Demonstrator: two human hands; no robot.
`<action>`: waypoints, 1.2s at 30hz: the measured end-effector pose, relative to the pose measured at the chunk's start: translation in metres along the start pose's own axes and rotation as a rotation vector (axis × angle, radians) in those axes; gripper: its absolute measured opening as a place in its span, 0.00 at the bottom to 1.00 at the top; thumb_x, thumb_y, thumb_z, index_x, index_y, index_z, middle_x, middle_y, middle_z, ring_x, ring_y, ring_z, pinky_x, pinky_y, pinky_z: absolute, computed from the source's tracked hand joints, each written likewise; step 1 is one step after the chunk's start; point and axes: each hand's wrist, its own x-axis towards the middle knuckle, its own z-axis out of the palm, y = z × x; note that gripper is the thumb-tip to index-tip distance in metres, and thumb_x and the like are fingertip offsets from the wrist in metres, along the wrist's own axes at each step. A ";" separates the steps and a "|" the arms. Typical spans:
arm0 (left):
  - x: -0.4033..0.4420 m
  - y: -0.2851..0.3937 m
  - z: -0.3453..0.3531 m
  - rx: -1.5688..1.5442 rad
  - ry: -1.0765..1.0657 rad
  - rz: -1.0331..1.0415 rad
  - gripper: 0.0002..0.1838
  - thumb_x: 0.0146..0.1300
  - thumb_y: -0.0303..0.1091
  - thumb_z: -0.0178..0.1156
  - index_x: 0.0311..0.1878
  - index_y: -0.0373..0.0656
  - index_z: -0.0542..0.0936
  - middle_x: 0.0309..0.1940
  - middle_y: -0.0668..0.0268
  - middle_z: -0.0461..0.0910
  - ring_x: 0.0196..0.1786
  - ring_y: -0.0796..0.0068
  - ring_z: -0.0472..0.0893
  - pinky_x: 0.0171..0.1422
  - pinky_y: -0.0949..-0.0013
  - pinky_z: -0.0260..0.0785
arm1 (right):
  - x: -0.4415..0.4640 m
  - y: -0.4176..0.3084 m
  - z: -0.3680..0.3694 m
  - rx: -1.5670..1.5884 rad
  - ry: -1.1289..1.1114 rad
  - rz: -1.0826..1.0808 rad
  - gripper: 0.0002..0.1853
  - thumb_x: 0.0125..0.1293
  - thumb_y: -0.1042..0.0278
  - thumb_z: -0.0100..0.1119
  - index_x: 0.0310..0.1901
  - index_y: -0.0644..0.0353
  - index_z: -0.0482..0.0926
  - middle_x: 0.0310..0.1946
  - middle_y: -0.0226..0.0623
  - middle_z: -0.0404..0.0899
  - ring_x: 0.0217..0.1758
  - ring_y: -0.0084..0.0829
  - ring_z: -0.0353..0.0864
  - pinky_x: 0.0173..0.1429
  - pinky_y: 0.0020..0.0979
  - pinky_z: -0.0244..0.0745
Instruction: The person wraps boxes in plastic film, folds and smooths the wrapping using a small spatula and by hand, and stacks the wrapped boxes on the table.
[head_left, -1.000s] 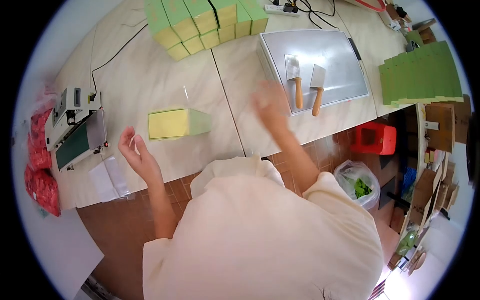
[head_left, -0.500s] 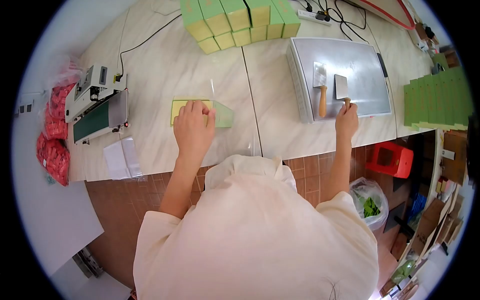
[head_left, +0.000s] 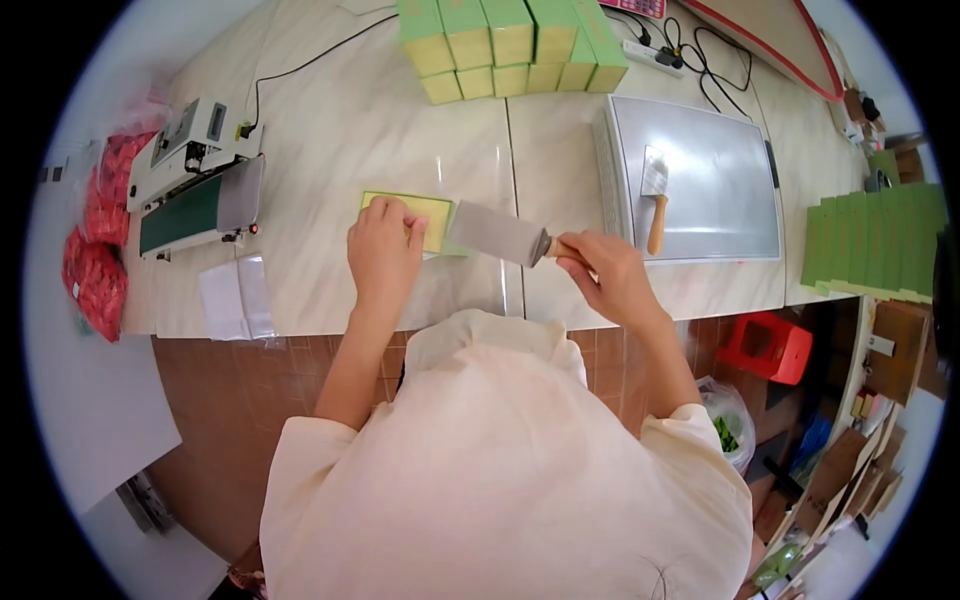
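Observation:
My right hand (head_left: 612,275) is closed round the wooden handle of a broad metal scraper (head_left: 497,233). The blade points left, its tip close to the right side of a yellow and green box (head_left: 433,222) on the table. On top of that box rests my left hand (head_left: 385,250), its fingers bent and close together; whether they pinch anything is too small to tell. A second scraper (head_left: 656,205) with a wooden handle lies on the grey metal plate (head_left: 720,190) at the right.
Green and yellow boxes (head_left: 495,50) are stacked at the back. A sealing machine (head_left: 200,190) and plastic sheets (head_left: 237,298) are at the left. Green cartons (head_left: 870,240) stand at the far right. Cables (head_left: 705,65) lie behind the plate. A red stool (head_left: 768,346) stands below.
My right hand has lifted one scraper off the metal plate and brought it left beside the box. My left hand, earlier raised off the box, has stayed on it since half a second ago.

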 end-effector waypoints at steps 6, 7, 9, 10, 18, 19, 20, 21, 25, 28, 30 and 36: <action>0.002 0.000 -0.001 -0.008 -0.029 -0.018 0.10 0.59 0.34 0.66 0.33 0.42 0.75 0.36 0.65 0.75 0.43 0.60 0.76 0.46 0.57 0.66 | 0.009 -0.005 0.009 -0.071 -0.087 -0.058 0.06 0.62 0.71 0.64 0.39 0.59 0.79 0.26 0.35 0.78 0.27 0.41 0.77 0.32 0.37 0.69; 0.002 -0.001 0.000 -0.013 -0.023 -0.026 0.10 0.59 0.34 0.66 0.33 0.42 0.75 0.36 0.65 0.75 0.43 0.60 0.76 0.46 0.57 0.66 | 0.010 -0.007 0.009 -0.076 -0.094 -0.065 0.06 0.62 0.71 0.64 0.39 0.59 0.79 0.26 0.35 0.78 0.27 0.41 0.77 0.32 0.37 0.69; 0.002 -0.002 0.001 -0.031 -0.011 0.003 0.10 0.59 0.34 0.67 0.32 0.41 0.74 0.35 0.64 0.74 0.43 0.59 0.76 0.46 0.57 0.66 | 0.013 -0.010 0.011 -0.111 -0.098 -0.068 0.05 0.62 0.71 0.64 0.39 0.58 0.79 0.25 0.35 0.78 0.26 0.39 0.76 0.31 0.36 0.68; 0.003 -0.001 0.000 -0.036 -0.008 0.000 0.10 0.59 0.34 0.67 0.32 0.41 0.74 0.35 0.64 0.74 0.43 0.59 0.76 0.46 0.57 0.66 | 0.014 -0.012 0.011 -0.117 -0.102 -0.070 0.05 0.62 0.71 0.64 0.39 0.58 0.79 0.25 0.35 0.78 0.26 0.39 0.76 0.31 0.36 0.68; 0.007 -0.010 -0.022 -0.275 -0.057 0.243 0.11 0.57 0.36 0.69 0.38 0.44 0.79 0.45 0.64 0.77 0.52 0.59 0.75 0.55 0.59 0.67 | 0.028 -0.034 0.014 -0.193 -0.141 -0.091 0.03 0.64 0.68 0.63 0.36 0.55 0.78 0.24 0.30 0.77 0.23 0.36 0.74 0.29 0.34 0.68; 0.007 -0.015 -0.026 -0.279 -0.058 0.243 0.11 0.57 0.36 0.69 0.38 0.44 0.79 0.45 0.64 0.77 0.52 0.59 0.75 0.55 0.59 0.67 | 0.030 -0.035 0.016 -0.197 -0.142 -0.089 0.03 0.64 0.68 0.63 0.36 0.55 0.78 0.24 0.30 0.77 0.23 0.36 0.74 0.29 0.34 0.68; 0.006 -0.021 -0.029 -0.270 -0.144 0.329 0.11 0.55 0.36 0.70 0.37 0.44 0.79 0.45 0.65 0.77 0.52 0.60 0.75 0.56 0.59 0.67 | 0.031 -0.036 0.018 -0.218 -0.167 -0.085 0.04 0.63 0.69 0.63 0.38 0.55 0.79 0.25 0.31 0.77 0.24 0.37 0.76 0.30 0.34 0.68; 0.006 -0.026 -0.033 -0.259 -0.230 0.416 0.12 0.53 0.36 0.71 0.36 0.45 0.79 0.44 0.66 0.77 0.53 0.61 0.75 0.57 0.59 0.67 | 0.033 -0.036 0.021 -0.240 -0.190 -0.081 0.05 0.63 0.69 0.64 0.39 0.56 0.79 0.25 0.32 0.78 0.26 0.37 0.77 0.32 0.35 0.69; 0.007 -0.040 -0.042 -0.240 -0.237 0.491 0.11 0.50 0.35 0.72 0.32 0.46 0.80 0.42 0.68 0.77 0.51 0.63 0.76 0.56 0.60 0.67 | 0.040 -0.041 0.031 -0.229 -0.169 -0.112 0.05 0.64 0.69 0.63 0.39 0.56 0.79 0.24 0.32 0.77 0.25 0.38 0.76 0.31 0.35 0.69; 0.013 -0.048 -0.045 -0.243 -0.194 0.527 0.08 0.51 0.32 0.70 0.30 0.45 0.80 0.40 0.69 0.78 0.48 0.65 0.77 0.55 0.61 0.68 | 0.045 -0.041 0.035 -0.284 -0.179 -0.145 0.05 0.64 0.68 0.63 0.40 0.56 0.80 0.23 0.32 0.75 0.24 0.38 0.74 0.31 0.35 0.69; 0.019 -0.050 -0.044 -0.262 -0.122 0.526 0.06 0.52 0.31 0.69 0.29 0.45 0.80 0.37 0.69 0.78 0.47 0.66 0.77 0.53 0.61 0.68 | 0.047 -0.039 0.038 -0.276 -0.167 -0.172 0.07 0.64 0.67 0.63 0.42 0.56 0.80 0.23 0.31 0.74 0.24 0.37 0.74 0.31 0.35 0.69; 0.034 -0.050 -0.034 -0.209 -0.116 0.522 0.07 0.53 0.30 0.69 0.29 0.43 0.78 0.36 0.68 0.77 0.47 0.64 0.77 0.54 0.60 0.67 | 0.048 -0.041 0.036 -0.291 -0.217 -0.192 0.08 0.63 0.68 0.64 0.43 0.56 0.80 0.23 0.32 0.74 0.23 0.37 0.73 0.31 0.36 0.68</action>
